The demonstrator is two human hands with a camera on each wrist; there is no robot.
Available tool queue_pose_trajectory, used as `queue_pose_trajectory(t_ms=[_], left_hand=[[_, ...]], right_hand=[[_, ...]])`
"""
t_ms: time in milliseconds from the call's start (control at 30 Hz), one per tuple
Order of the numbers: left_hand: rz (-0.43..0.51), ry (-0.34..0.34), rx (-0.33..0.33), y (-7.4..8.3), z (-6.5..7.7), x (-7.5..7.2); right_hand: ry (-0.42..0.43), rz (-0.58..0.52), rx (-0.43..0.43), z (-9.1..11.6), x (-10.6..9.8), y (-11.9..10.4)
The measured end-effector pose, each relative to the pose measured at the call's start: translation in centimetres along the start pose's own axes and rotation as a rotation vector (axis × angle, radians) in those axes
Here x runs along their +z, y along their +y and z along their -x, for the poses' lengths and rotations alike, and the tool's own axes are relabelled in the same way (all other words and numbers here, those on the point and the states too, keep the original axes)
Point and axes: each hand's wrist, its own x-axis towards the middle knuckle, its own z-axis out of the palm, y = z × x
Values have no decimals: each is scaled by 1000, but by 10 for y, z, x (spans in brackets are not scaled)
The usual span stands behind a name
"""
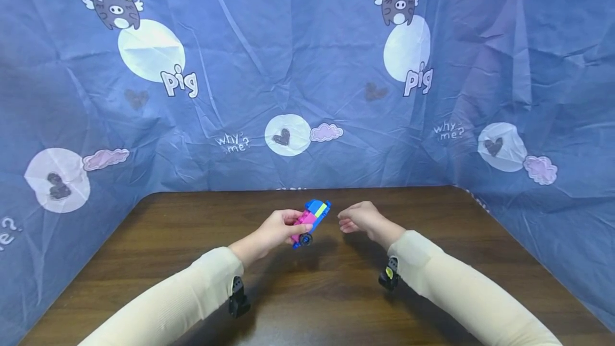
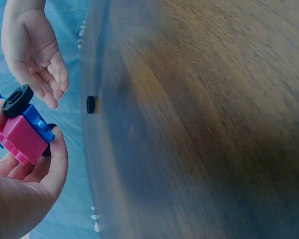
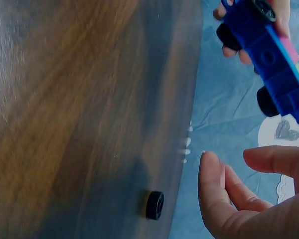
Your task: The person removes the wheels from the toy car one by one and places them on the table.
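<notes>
Two pale sleeves (image 1: 461, 287) come nearest to us, on the near side of the toy car (image 1: 314, 214), which is held above the brown table (image 1: 307, 303). We see the left hand (image 1: 276, 230) at the lower end of the car, thumb and fingers pinching its pink body. To the right of the car, and apart from it, is the right hand (image 1: 365, 219); its fingers are loosely bent, the thumb stands away from them, and we see nothing held there. One loose wheel (image 3: 155, 205) lies on the table, lower than the car and to its right. On the car we count three fitted wheels (image 3: 265, 103), and one corner at the end away from the left hand seems bare, but we cannot be sure. So we judge that the step in hand is wheel fitting. The next move, we think, calls for the right hand to pick up the loose wheel while the left hand holds the car steady.
</notes>
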Motion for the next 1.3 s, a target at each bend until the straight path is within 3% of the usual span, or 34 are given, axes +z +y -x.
queue_pose_trajectory(t_ms=[300, 800, 1000, 1300], left_hand=[[-38, 56, 31, 0, -1, 4], [-78, 86, 55, 6, -1, -3], [-62, 59, 72, 5, 1, -2], [-48, 22, 29, 7, -3, -5]], right_hand=[[-118, -25, -7, 17, 7, -1], [-441, 28, -53, 37, 24, -5], [-471, 53, -90, 40, 32, -4], [-464, 72, -163, 37, 40, -7]])
